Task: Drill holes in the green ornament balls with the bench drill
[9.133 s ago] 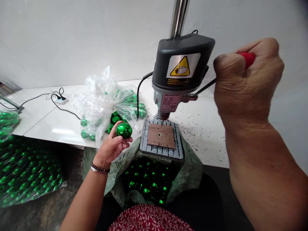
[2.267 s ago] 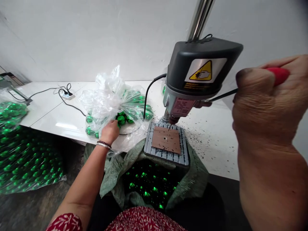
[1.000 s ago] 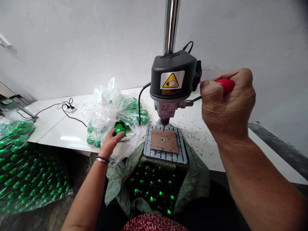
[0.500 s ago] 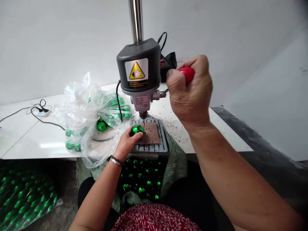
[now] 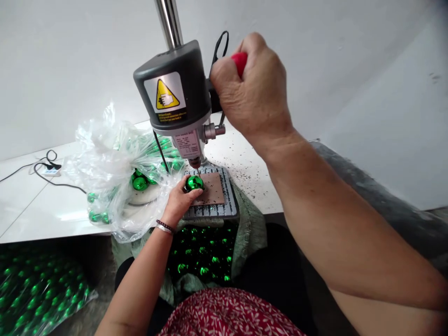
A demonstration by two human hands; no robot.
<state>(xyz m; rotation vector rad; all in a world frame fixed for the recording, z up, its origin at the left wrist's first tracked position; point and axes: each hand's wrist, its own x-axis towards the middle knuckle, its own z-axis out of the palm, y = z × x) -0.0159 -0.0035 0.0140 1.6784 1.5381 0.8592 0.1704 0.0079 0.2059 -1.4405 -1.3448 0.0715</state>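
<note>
A small drill press [image 5: 173, 88] stands on the table, its chuck [image 5: 195, 162] pointing down over a brown board [image 5: 214, 189] on the slotted base [image 5: 229, 205]. My left hand [image 5: 180, 199] grips a shiny green ball [image 5: 194, 183] at the left of that board, right beside the thin drill bit. Whether the bit touches the ball I cannot tell. Up at the right of the machine, my right hand [image 5: 257, 88] is wrapped round the red knob [image 5: 240, 63] of the feed lever. Most of the knob is hidden by the fingers.
A clear plastic bag [image 5: 101, 154] with green balls lies on the table at left. Below the base, a green woven sack [image 5: 250, 233] holds many more balls. Another bag of green balls [image 5: 35, 284] lies lower left. Dark shavings are scattered over the white tabletop [image 5: 257, 172]. A power strip [image 5: 51, 171] sits far left.
My right hand and the red knob have moved up. The view has shifted and tilted, so the drill press sits further left. My left hand still holds the green ball near the bit.
</note>
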